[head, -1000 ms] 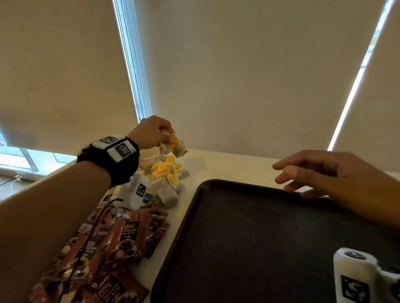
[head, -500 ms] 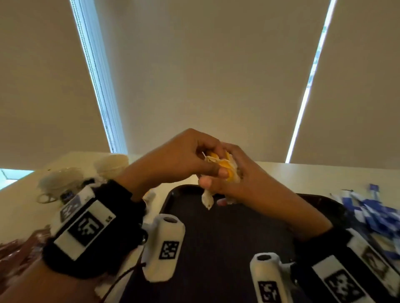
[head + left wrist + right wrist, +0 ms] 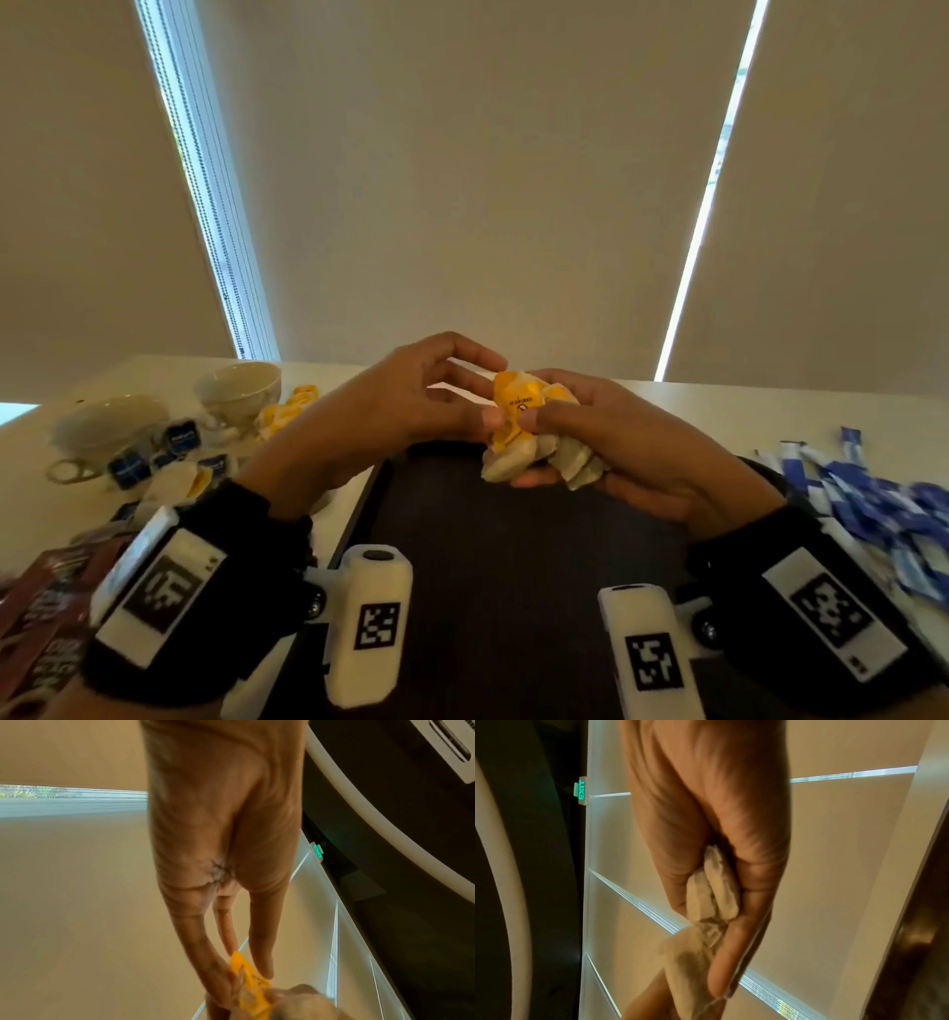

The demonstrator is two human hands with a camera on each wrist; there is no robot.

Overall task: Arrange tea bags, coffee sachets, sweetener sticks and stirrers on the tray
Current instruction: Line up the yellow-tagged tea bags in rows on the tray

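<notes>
Head camera is showing both hands meeting above the far end of the dark tray [image 3: 513, 591], with a bunch of tea bags [image 3: 534, 437] held up in the air between them. The right hand [image 3: 631, 452] is cupping the bunch, its fingers curling underneath the pale pouches while the thumb is pressing on the yellow tags [image 3: 516, 406] at the top. The left hand [image 3: 405, 406] is reaching in from the side, its thumb and one fingertip pinching the edge of the yellow tags, the other fingers arching loosely above. Left wrist camera is showing that hand [image 3: 226, 841] from behind, long fingers [image 3: 262, 953] closing narrowly on a yellow tag [image 3: 252, 983] that sits right at their tips. Right wrist camera is showing the right hand [image 3: 706, 821] gripping folded pouches [image 3: 711, 892] deep between the palm and the bent fingers, one more pouch hanging lower beside an outstretched finger. On the table [image 3: 31, 488] to the left of the tray, more yellow-tagged tea bags [image 3: 287, 416] are lying near two cups [image 3: 239, 390], with dark red coffee sachets [image 3: 46, 606] nearer the camera. Blue and white sweetener sticks [image 3: 883, 498] are lying in a heap on the right side, just beside the tray
</notes>
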